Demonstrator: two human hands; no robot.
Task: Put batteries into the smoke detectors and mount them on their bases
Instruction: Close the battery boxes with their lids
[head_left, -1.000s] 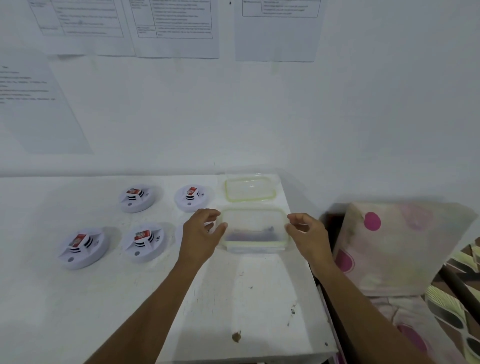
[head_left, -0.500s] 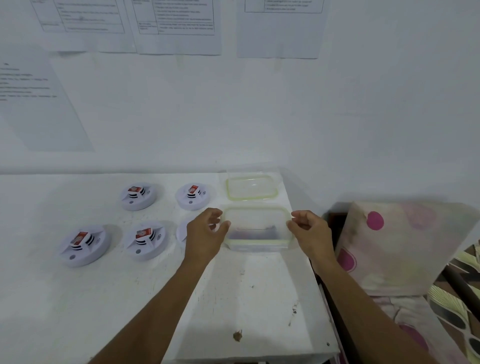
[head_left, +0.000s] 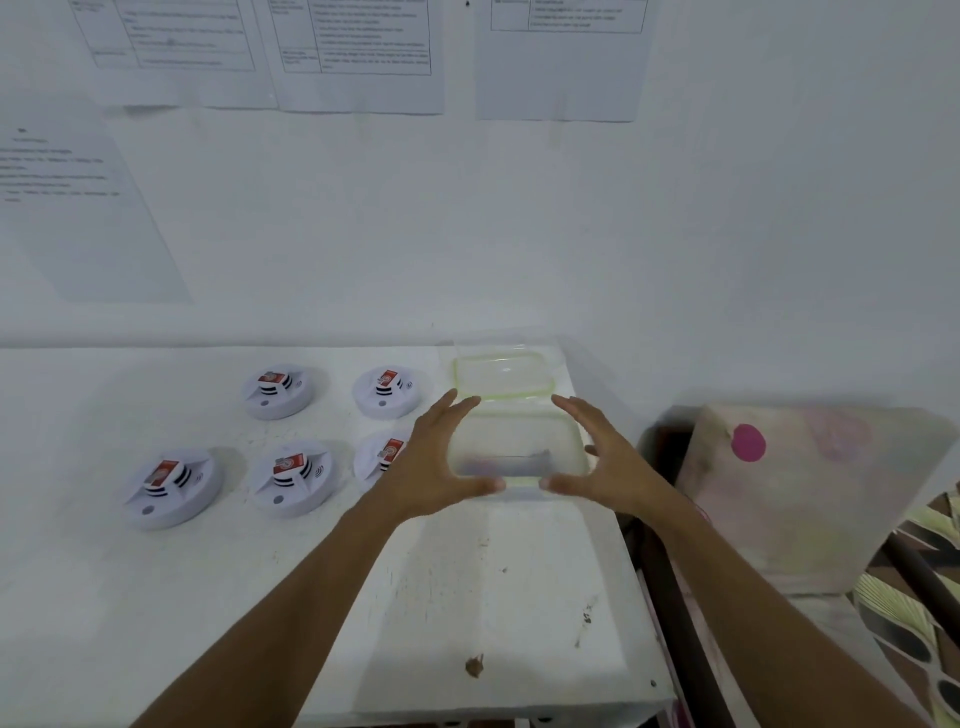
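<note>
Head view, centre of the frame: clear container (head_left: 514, 434) with a pale green rim, down on the white table (head_left: 156, 597) close to its right edge. Left hand (head_left: 441, 460) open against the container's left side, fingers straight and pointing up the frame, thumb laid at the near rim. Right hand (head_left: 608, 462) open as well, mirrored on the right side, fingers straight, thumb at that same near rim, the two thumb tips close together. Inside the container, dark shapes (head_left: 519, 460) low down, too blurred to name. Just above in the frame, matching lid (head_left: 504, 374) flat on the table, right beside the container; touching or not, hard to say. Over to the left, five white smoke detectors (head_left: 293, 478) on the table, red label on top of each: two in the upper row, three in the lower, the rightmost detector (head_left: 382, 452) partly hidden behind the left hand. Top of the frame, printed sheets (head_left: 358, 47) on the wall. Right of the frame, off the table, a pillow (head_left: 805, 483) with pink dots. Bottom centre, a small brown speck (head_left: 474, 665) on the table.
</note>
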